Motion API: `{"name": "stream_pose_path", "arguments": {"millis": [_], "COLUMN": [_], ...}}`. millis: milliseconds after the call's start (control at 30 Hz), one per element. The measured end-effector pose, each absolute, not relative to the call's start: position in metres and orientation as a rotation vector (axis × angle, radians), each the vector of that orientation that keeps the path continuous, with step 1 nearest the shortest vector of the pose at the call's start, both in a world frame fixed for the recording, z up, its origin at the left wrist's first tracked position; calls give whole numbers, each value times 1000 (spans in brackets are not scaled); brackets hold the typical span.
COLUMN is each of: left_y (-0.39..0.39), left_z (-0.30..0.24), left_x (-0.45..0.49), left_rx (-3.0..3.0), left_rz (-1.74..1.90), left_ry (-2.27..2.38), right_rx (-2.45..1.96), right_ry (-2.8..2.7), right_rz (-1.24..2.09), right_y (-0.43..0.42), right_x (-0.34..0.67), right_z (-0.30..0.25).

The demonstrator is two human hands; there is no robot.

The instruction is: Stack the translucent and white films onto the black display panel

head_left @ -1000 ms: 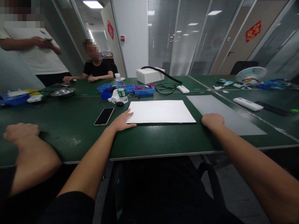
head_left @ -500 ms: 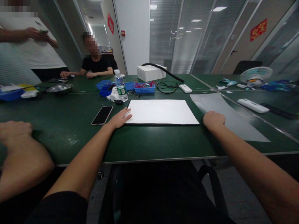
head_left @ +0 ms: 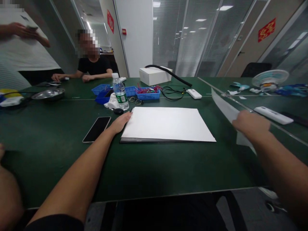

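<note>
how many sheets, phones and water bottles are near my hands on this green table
sheets: 2, white sheet and grey sheet
phones: 1, black phone
water bottles: 1, bottle
total: 4

The left grip (head_left: 121, 122), a bare hand, lies flat and spread on the green tabletop (head_left: 154, 170), its fingertips touching the left edge of a white sheet (head_left: 167, 123) that rests on a dark board. A black phone (head_left: 97, 129) lies just left of that hand. The right grip (head_left: 250, 123) is closed on a pale grey sheet (head_left: 222, 107), which is raised and tilted off the tabletop. Behind the white sheet stand a water bottle (head_left: 119, 92), blue trays (head_left: 148, 93) and a white box (head_left: 154, 75). A seated person (head_left: 92, 65) rests both arms on the far side.
</note>
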State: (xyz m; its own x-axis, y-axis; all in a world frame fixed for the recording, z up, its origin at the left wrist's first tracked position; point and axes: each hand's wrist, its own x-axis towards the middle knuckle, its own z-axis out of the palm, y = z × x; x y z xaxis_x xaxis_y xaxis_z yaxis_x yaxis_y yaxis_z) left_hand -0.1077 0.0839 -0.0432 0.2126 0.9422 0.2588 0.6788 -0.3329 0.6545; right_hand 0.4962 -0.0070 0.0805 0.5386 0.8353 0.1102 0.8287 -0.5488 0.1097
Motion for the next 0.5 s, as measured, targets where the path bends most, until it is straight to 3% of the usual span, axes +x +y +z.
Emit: {"name": "stream_pose_path", "arguments": {"millis": [200, 367, 500], "left_y": [116, 117, 115], "left_z": [-45, -43, -43], "left_x": [-101, -93, -93], "left_rx": [2160, 2279, 2346], "left_rz": [789, 678, 640], "left_ry": [1574, 1603, 1677], "right_rx": [2617, 1943, 1154], "right_ry": [1635, 2335, 2908], "right_rz": [653, 968, 885], "right_y": [-22, -20, 0], "right_x": [445, 391, 381], "right_z": [115, 88, 37]}}
